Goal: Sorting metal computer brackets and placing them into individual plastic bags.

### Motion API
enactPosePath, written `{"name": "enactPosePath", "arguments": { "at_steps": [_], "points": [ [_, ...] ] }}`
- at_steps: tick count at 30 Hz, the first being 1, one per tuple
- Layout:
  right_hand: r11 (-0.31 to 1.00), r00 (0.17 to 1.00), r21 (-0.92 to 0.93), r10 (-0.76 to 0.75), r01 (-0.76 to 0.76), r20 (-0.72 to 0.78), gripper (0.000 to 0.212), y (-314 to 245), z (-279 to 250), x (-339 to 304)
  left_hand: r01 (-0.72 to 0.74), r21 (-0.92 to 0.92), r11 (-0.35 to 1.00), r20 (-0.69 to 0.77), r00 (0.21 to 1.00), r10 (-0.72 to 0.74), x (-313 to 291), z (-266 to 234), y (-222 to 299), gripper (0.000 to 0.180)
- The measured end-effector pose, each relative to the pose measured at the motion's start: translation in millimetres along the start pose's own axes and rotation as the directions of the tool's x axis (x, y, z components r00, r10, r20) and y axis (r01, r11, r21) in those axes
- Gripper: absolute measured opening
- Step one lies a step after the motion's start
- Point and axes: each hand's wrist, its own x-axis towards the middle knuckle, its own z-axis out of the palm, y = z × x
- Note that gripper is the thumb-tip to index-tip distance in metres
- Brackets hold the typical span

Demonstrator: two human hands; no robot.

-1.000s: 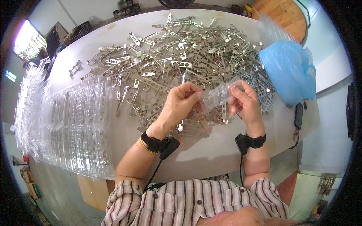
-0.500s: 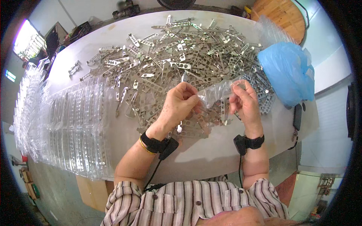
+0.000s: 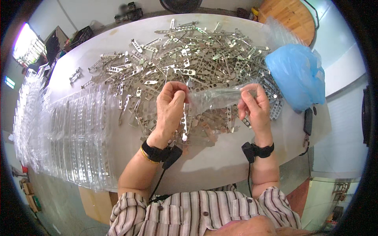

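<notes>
A clear plastic bag (image 3: 216,98) is stretched between my two hands, above a heap of metal. My left hand (image 3: 171,110) is closed in a pinch on the bag's left end. At the other end my right hand (image 3: 256,108) grips it between thumb and fingertips, the lower fingers curled. Below and beyond them spreads the heap of flat perforated metal strips (image 3: 189,72), shiny and tangled. One strip (image 3: 184,128) lies upright in view just right of my left wrist. Whether the bag has anything in it, I cannot tell.
Rows of filled clear plastic packs (image 3: 78,137) cover the table's left side, with more piled beyond. A blue plastic bag (image 3: 297,76) sits to the right, near flat clear plastic (image 3: 281,33). A cord hangs from each black wristband (image 3: 157,152).
My left hand has moved left and a little up, drawing the clear bag out longer and tauter. My right hand has stayed nearly in place. The view has shifted slightly.
</notes>
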Motion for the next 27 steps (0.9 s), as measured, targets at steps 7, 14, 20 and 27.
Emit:
{"name": "enactPosePath", "arguments": {
  "at_steps": [7,14,20,27],
  "points": [
    [0.993,0.992,-0.114,-0.005,0.019,0.125,0.011,-5.1,2.9,-7.0,-0.261,0.266,0.928,0.273,0.944,0.187,-23.6,20.1,22.2,0.031],
    [0.998,0.989,-0.039,0.062,-0.057,0.132,0.014,-7.2,14.4,-10.9,-0.216,0.443,0.870,0.497,0.867,-0.038,-29.4,23.2,22.9,0.030],
    [0.996,0.981,-0.013,0.087,-0.086,0.170,0.019,-5.1,17.9,-11.6,-0.235,0.386,0.892,0.486,0.874,0.020,-25.8,22.8,3.9,0.023],
    [0.997,0.975,0.003,0.075,-0.077,0.210,0.022,-2.4,18.3,-11.9,-0.197,0.371,0.908,0.466,0.885,0.002,-27.5,26.8,4.1,0.020]
  ]
}}
